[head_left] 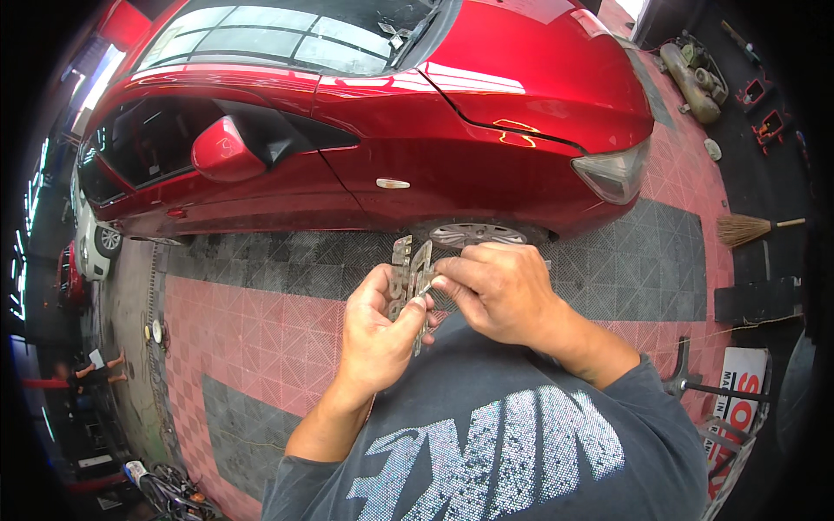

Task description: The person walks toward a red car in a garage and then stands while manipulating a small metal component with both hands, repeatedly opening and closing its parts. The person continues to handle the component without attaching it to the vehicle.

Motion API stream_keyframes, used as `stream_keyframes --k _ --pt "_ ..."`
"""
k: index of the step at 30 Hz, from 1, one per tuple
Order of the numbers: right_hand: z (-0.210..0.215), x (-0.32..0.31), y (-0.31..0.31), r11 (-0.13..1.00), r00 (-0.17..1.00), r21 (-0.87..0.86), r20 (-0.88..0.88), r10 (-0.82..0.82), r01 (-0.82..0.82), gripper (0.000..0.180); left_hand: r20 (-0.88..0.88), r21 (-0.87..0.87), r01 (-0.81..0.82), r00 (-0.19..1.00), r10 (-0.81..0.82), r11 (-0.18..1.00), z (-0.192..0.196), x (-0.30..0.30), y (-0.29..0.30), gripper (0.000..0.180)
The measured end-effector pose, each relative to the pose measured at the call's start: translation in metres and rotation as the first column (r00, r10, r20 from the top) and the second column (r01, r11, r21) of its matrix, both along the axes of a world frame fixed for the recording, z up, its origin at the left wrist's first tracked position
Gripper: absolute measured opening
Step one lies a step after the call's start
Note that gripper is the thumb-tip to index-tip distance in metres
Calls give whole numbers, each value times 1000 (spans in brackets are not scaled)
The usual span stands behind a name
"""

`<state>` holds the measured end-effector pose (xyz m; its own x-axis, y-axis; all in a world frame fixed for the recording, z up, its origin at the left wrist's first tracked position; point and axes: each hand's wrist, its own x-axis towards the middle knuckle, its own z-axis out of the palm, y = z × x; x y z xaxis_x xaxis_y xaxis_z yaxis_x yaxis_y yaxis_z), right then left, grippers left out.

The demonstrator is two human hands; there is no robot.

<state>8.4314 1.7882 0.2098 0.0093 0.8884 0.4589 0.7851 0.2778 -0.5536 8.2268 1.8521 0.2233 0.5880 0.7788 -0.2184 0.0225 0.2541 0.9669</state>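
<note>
My left hand [380, 330] is closed around two narrow, flat, tarnished metal pieces with cut-outs along them. One metal piece [401, 259] stands up on the left; the other metal piece [421, 260] leans beside it, nearer my right hand. What kind of part they are I cannot tell. The fingers of my right hand [508, 291] are pinched together against the right-hand piece, close to my left thumb. Something small and thin shows between the two hands, too small to name. Both hands are held in front of my chest, on the near side of a red car [391, 130].
The car's front wheel [476, 234] and side mirror [228, 149] face me. Red and grey tiles [261, 339] cover the floor. To the right are a broom [747, 228], a metal stand [682, 378] and a tank-like machine [691, 82]. A person [100, 369] is far left.
</note>
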Motion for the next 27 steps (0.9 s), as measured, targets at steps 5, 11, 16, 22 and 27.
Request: stream_keyframes --k 5,11,16,22,27 --pt "-4 10 2 997 994 -45 -94 53 -57 13 17 -63 0 1000 1 998 -1 -2 -1 18" --pt "6 5 -2 993 995 -81 -60 78 -82 14 43 -51 -6 999 8 999 3 1 1 17" --pt "9 10 -2 987 992 -99 -29 124 -126 14 52 -57 31 998 -28 998 3 -1 1 14" --pt "13 12 -5 975 993 -188 -18 115 -117 18 58 -69 48 997 -44 996 0 -1 0 14" --pt "11 13 -6 982 991 -132 -34 131 -134 15 42 -65 48 998 -45 997 5 -1 -3 14"
